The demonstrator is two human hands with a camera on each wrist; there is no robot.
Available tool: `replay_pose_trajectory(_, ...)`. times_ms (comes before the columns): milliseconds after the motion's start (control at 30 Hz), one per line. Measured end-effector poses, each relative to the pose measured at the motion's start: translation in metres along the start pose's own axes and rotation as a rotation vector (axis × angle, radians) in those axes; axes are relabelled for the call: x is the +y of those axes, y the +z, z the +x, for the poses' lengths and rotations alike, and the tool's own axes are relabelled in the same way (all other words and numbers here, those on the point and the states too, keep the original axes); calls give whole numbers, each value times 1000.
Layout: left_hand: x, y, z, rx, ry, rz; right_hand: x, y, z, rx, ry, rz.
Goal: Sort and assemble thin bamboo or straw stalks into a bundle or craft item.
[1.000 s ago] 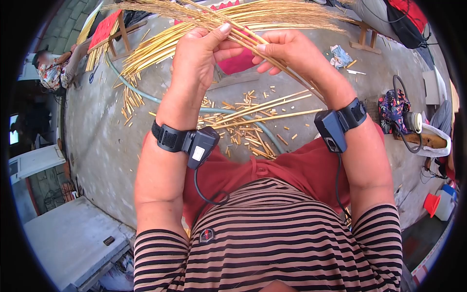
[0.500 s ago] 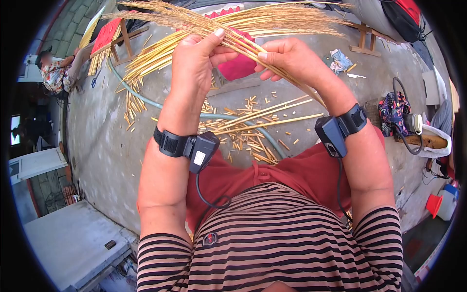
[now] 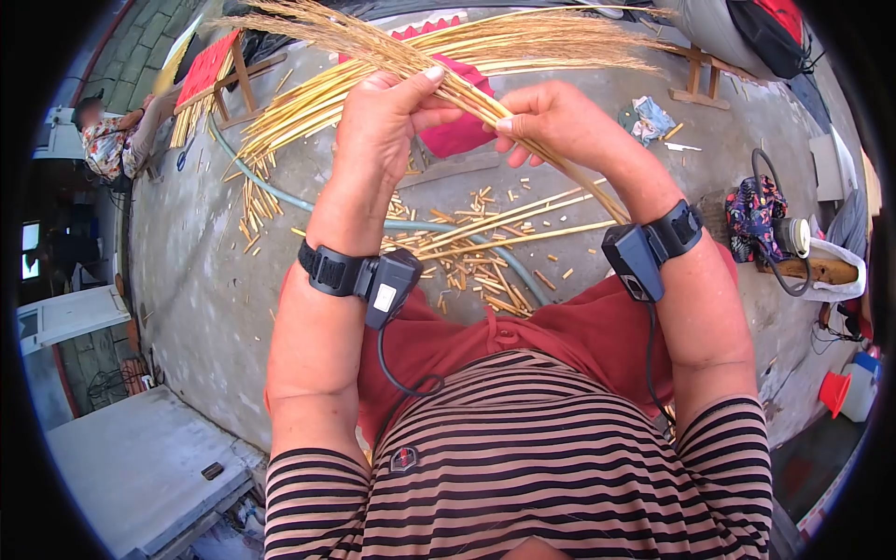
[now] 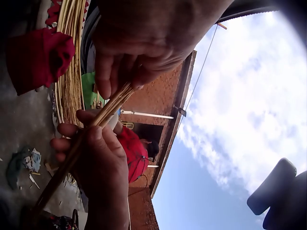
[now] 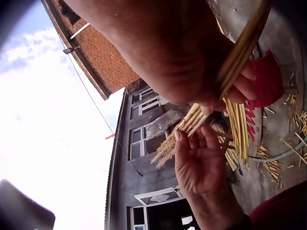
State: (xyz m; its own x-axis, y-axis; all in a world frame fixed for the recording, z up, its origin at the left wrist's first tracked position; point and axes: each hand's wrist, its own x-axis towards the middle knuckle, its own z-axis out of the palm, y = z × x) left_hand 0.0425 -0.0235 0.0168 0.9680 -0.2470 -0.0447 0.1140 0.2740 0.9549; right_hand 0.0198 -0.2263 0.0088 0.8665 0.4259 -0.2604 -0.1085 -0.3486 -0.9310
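A thin bundle of straw-coloured stalks [image 3: 469, 96] with feathery heads slants between the two hands in the head view. My left hand [image 3: 381, 117] pinches it below the heads, thumb on top. Lower along the stalks, my right hand [image 3: 557, 121] pinches them between thumb and fingers, and their bare ends run down beside the right wrist. Both grips also show in the left wrist view, the left hand [image 4: 144, 52] above the right hand [image 4: 103, 163]. Behind them a larger pile of stalks [image 3: 308, 105] lies across a pink cloth [image 3: 455, 136].
Cut stalk pieces [image 3: 481, 266] and a few long stalks [image 3: 523, 224] lie on the concrete floor, crossed by a green hose [image 3: 280, 193]. A wooden stand [image 3: 700, 79] and a floral bag [image 3: 754, 219] are on the right. Another person [image 3: 105, 140] sits at the far left.
Both hands have come slightly down in the head view with the bundle between them, and more of its feathery heads shows. The hands keep hold of the stalks.
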Motion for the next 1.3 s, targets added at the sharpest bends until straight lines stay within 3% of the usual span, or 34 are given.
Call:
replay_pose_trajectory(133, -9, 9, -2, 72, 60, -5, 6, -1, 1, 28, -47, 2)
replay_pose_trajectory(233, -15, 27, -4, 141, 106, -35, -4, 9, -1, 150, -160, 44)
replay_pose_trajectory(333, -27, 41, -12, 73, 47, -66, -10, 10, -3, 150, -136, 36)
replay_pose_trajectory(400, -33, 41, -7, 168, 81, 64, 2, 6, 2, 196, -228, -73)
replay_pose_trajectory(500, -18, 32, -3, 139, 58, -65, 2, 1, 0, 248, -269, -82)
replay_pose_trajectory(800, 63, -45, 2, 131, 280, -252, -12, 3, -26, 180, -88, 69)
replay_pose_trajectory(1000, 94, -126, -7, 531, 575, -409, -5, -4, -31, 174, -26, 68)
replay_pose_trajectory(1100, 91, -127, -12, 536, 635, -371, -2, -8, -32, 198, 7, 58)
replay_pose_trajectory(1300, 56, -55, -19, 240, 236, -134, -2, -6, -28, 170, -9, 94)
